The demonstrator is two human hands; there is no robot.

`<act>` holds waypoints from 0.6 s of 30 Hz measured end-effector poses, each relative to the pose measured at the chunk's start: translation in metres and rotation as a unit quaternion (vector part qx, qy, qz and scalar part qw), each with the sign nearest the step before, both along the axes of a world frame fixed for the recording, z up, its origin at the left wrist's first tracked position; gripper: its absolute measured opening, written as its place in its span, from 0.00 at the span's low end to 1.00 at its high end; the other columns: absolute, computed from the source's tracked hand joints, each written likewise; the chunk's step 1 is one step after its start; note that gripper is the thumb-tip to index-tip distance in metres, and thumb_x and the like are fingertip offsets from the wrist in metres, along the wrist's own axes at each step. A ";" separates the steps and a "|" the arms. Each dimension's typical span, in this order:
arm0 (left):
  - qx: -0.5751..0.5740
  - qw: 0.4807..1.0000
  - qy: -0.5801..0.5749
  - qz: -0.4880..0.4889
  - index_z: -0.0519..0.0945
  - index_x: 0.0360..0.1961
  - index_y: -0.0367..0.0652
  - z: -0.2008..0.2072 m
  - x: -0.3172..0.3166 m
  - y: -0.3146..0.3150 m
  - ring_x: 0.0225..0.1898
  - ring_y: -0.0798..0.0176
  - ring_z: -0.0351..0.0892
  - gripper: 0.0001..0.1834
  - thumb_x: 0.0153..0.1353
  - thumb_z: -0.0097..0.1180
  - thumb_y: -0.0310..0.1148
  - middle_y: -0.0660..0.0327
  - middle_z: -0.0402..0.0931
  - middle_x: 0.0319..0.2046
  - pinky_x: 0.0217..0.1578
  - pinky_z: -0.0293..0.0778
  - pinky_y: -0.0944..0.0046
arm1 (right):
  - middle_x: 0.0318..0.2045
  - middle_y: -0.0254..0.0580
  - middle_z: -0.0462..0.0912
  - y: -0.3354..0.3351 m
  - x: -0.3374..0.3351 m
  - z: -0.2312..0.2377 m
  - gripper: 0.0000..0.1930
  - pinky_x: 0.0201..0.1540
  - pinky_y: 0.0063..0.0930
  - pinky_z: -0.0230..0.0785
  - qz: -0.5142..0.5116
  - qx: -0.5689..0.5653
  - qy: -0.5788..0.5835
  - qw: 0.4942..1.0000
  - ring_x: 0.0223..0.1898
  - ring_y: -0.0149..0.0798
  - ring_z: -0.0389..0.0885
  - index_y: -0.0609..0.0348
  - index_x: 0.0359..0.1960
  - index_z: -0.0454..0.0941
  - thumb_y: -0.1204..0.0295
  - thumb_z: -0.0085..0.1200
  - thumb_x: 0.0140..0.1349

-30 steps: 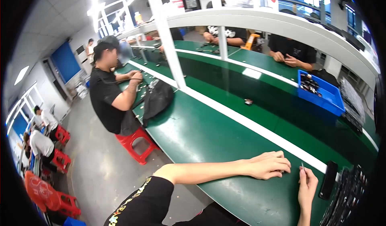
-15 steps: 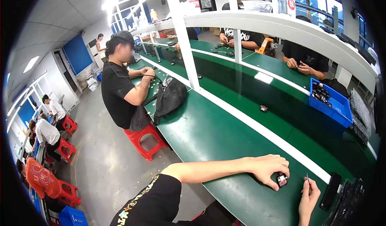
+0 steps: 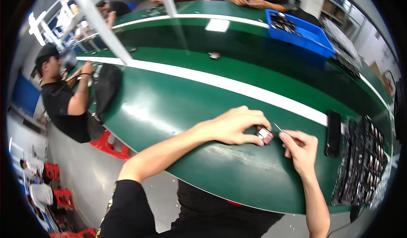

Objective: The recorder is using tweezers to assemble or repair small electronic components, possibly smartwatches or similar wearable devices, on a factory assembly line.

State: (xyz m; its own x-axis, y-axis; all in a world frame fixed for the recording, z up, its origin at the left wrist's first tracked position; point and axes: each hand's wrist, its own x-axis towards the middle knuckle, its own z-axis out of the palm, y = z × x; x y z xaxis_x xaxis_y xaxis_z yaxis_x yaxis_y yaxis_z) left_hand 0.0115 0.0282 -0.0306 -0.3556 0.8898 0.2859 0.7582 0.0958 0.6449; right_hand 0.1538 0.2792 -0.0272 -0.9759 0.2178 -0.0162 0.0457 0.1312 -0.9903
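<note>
While the left hand is clamped on the small module over the green desk, the right hand, pinching a thin tool, lies just right of it. The tool's long axis slants up-left, its tip near but apart from the module.

Tabletop glossy, smooth; thin tool probably metal.

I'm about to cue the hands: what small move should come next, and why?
Probably ease the thin tool in the right hand toward the small block: the left hand already grips the block, and the tool's tip looks close to it but apart.
</note>
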 end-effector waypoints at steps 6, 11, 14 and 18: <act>-0.024 0.999 -0.018 0.017 0.93 0.55 0.50 0.005 -0.001 0.008 0.36 0.64 0.76 0.24 0.58 0.85 0.41 0.68 0.84 0.36 0.47 0.69 0.60 | 0.35 0.36 0.90 0.012 0.001 -0.009 0.06 0.38 0.18 0.76 0.009 -0.007 0.043 0.999 0.35 0.21 0.85 0.70 0.44 0.94 0.84 0.69 0.69; 0.005 0.999 -0.028 0.013 0.93 0.55 0.45 -0.003 -0.002 0.010 0.40 0.62 0.83 0.28 0.52 0.87 0.39 0.64 0.88 0.38 0.50 0.66 0.60 | 0.26 0.33 0.86 0.007 0.006 -0.007 0.05 0.29 0.20 0.69 0.013 0.047 0.052 0.997 0.26 0.19 0.78 0.69 0.39 0.93 0.84 0.67 0.65; -0.008 0.999 -0.037 0.023 0.94 0.55 0.45 -0.001 0.000 0.012 0.38 0.62 0.82 0.28 0.51 0.86 0.37 0.63 0.88 0.36 0.49 0.65 0.60 | 0.20 0.33 0.79 0.005 0.008 -0.008 0.02 0.24 0.27 0.54 0.035 0.162 0.083 0.983 0.19 0.22 0.66 0.65 0.34 0.91 0.80 0.71 0.61; -0.011 0.998 -0.052 0.030 0.95 0.54 0.45 -0.002 0.000 0.013 0.38 0.63 0.81 0.27 0.51 0.86 0.36 0.64 0.87 0.34 0.49 0.65 0.60 | 0.20 0.34 0.79 0.001 0.007 -0.010 0.02 0.23 0.27 0.56 0.028 0.202 0.091 0.975 0.18 0.24 0.68 0.65 0.35 0.90 0.81 0.70 0.60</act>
